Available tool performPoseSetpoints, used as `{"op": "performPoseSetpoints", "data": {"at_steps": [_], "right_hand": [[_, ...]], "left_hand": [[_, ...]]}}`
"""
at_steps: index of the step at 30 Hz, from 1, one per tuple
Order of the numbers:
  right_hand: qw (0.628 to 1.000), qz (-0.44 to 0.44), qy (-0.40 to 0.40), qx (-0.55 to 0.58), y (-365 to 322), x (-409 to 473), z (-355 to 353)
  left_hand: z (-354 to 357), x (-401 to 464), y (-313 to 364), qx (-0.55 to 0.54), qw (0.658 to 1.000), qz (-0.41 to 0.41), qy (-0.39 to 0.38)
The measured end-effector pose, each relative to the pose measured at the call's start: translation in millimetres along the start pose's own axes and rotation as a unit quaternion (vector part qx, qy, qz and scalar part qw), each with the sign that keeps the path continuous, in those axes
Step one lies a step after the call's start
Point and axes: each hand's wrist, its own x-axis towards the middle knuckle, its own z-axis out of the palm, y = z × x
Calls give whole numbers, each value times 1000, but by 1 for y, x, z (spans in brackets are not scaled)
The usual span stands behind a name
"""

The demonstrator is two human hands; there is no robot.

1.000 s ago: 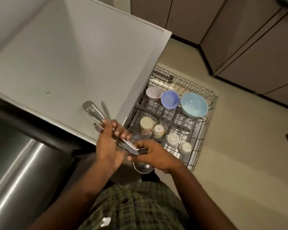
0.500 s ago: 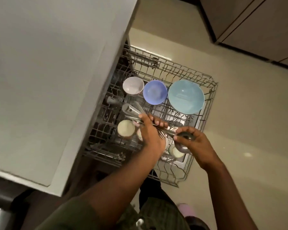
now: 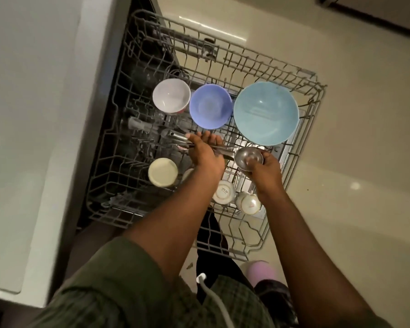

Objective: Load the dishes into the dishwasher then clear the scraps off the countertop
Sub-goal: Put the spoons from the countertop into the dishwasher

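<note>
One head-worn camera looks almost straight down, close above both arms. The pulled-out dishwasher rack (image 3: 223, 58) spreads beyond and beside the fingers (image 3: 200, 138); the surface (image 3: 33, 114) fills the frame's left side, the floor (image 3: 365, 162) its right.

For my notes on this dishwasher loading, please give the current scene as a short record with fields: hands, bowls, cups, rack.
left hand: left hand grips a bundle of metal utensils above the rack
right hand: right hand holds the ladle by its bowl
bowls: white bowl, purple bowl, light blue bowl in one row
cups: cream cup; two white cups upside down
rack: dishwasher rack pulled out
</note>
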Motion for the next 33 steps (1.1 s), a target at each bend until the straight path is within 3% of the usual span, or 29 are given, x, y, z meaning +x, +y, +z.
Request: {"op": "performPoseSetpoints", "data": {"at_steps": [8,14,25,30,33], "right_hand": [[999,15,49,13,3,18,17],[990,86,83,78,14,30,24],[989,50,126,59,5,36,27],[990,0,138,-31,11,31,25],[988,-27,148,-31,12,21,23]], "left_hand": [[0,22,-5,103,992,11,69],[4,20,-3,272,960,-3,64],[0,20,27,390,912,-126,-20],[-2,9,37,489,866,-101,-28],[-16,5,39,511,856,-75,-32]]}}
